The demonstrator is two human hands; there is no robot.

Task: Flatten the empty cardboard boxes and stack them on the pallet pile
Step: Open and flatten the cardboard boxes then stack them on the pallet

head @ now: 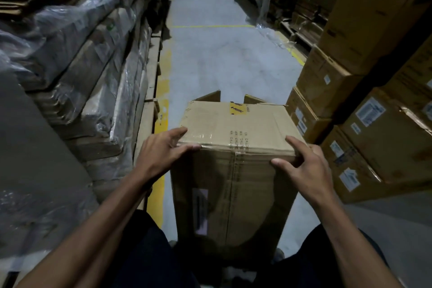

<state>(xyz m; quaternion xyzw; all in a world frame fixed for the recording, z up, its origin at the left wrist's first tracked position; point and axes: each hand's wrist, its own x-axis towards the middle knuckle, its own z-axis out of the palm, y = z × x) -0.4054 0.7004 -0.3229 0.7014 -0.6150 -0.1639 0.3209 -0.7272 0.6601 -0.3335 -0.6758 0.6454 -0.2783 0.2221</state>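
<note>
A tall brown cardboard box (236, 128) stands on the grey floor right in front of me, between my legs. Clear tape runs down its near face and a yellow sticker sits near its far edge. Two flaps stick out on its far side. My left hand (161, 149) grips the near left top corner, thumb along the front edge and fingers on the left side. At the near right top corner my right hand (301, 163) rests, thumb on the front edge and fingers spread over the corner.
Plastic-wrapped piles of flattened cardboard (88, 65) on pallets line the left. Stacked sealed boxes (364, 91) with labels stand close on the right. A grey aisle (215, 49) with yellow floor lines runs ahead between them.
</note>
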